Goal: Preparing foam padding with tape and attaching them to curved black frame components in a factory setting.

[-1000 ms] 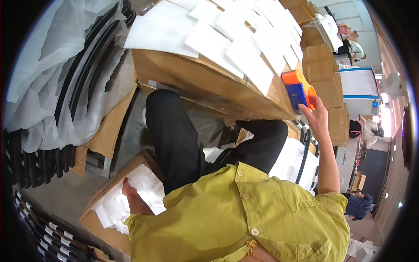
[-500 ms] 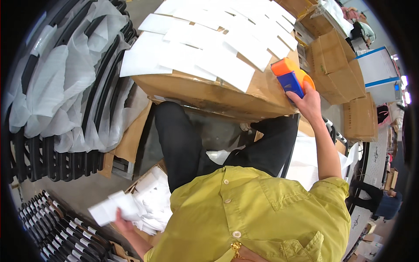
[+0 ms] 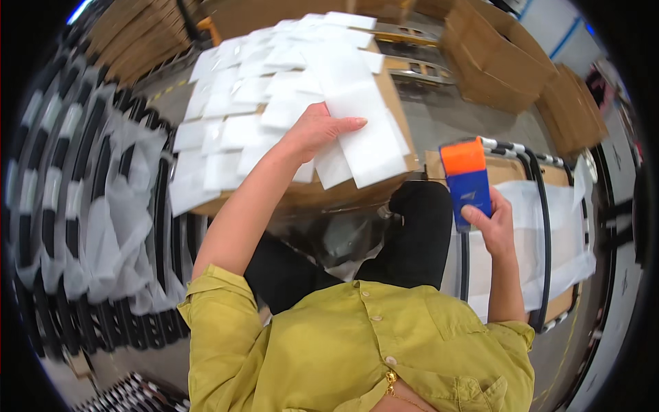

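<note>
Cardboard box top [image 3: 398,75], covered in rows of white foam pouches [image 3: 226,130]. Left hand [image 3: 316,130]: fingers closed on one white pouch [image 3: 367,141] at the box's near edge. Right hand [image 3: 491,223]: wrapped around an upright orange-and-blue handheld device [image 3: 468,180], beside the box, above black-trousered knees [image 3: 419,226].

Your left hand [image 3: 317,130] presses a white packet [image 3: 364,134] onto the rows of white packets covering the cardboard box [image 3: 401,113]. Your right hand [image 3: 491,223] grips a blue device with an orange top [image 3: 467,180], held upright beside your black-trousered knee [image 3: 419,206].
</note>
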A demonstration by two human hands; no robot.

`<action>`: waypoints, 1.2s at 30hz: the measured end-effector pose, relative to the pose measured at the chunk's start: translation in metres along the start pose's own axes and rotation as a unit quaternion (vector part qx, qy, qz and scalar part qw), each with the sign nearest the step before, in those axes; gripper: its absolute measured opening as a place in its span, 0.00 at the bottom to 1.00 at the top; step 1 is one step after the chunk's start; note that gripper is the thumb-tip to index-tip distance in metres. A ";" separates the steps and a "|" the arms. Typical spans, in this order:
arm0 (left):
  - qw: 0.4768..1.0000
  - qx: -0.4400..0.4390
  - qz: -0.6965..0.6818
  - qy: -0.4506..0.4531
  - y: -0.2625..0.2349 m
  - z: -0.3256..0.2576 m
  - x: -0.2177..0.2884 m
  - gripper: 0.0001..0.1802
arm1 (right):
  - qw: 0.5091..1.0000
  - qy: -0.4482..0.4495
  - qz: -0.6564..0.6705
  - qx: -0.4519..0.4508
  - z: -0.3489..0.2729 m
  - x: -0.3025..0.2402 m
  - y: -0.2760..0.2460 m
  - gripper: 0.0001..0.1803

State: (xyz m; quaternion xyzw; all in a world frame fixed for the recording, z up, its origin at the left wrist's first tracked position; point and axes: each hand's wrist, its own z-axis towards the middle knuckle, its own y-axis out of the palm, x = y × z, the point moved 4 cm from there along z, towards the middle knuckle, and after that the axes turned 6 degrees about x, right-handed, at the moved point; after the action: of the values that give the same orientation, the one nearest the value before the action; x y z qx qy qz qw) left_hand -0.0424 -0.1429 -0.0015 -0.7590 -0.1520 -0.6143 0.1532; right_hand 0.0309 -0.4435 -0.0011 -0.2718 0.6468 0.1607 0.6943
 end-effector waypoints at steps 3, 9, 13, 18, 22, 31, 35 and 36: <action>0.995 0.010 0.097 -0.002 0.016 0.048 -0.025 0.22 | 0.999 0.023 0.014 0.044 -0.025 0.012 -0.021 0.20; 0.914 0.068 0.396 0.046 0.026 0.070 -0.018 0.23 | 0.993 0.093 -0.002 0.073 -0.052 0.039 -0.042 0.19; 0.963 0.082 0.256 0.025 0.035 0.035 0.003 0.23 | 0.992 0.097 0.011 0.080 -0.050 0.048 -0.043 0.19; 0.913 0.014 0.375 -0.158 0.023 0.008 -0.022 0.22 | 0.998 0.061 0.023 0.000 -0.037 0.041 -0.031 0.19; 0.880 0.066 0.448 0.142 0.038 -0.019 0.031 0.15 | 0.995 0.082 0.017 -0.044 -0.039 0.036 -0.021 0.20; 0.948 -0.277 -0.086 -0.133 0.103 -0.068 0.008 0.10 | 0.983 -0.111 -0.078 -0.123 -0.049 0.013 0.010 0.24; 0.964 -0.239 -0.050 -0.105 0.101 -0.081 0.003 0.07 | 0.985 -0.102 -0.080 -0.113 -0.063 0.022 0.019 0.24; 0.965 -0.232 -0.035 -0.120 0.101 -0.084 0.010 0.08 | 0.987 -0.092 -0.082 -0.108 -0.066 0.025 0.020 0.24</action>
State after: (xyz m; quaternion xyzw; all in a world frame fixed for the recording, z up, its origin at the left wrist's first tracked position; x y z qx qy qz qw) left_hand -0.0728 -0.2696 0.0207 -0.8362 -0.0493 -0.5419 -0.0685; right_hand -0.0314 -0.4697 -0.0299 -0.3809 0.5350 0.1963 0.7281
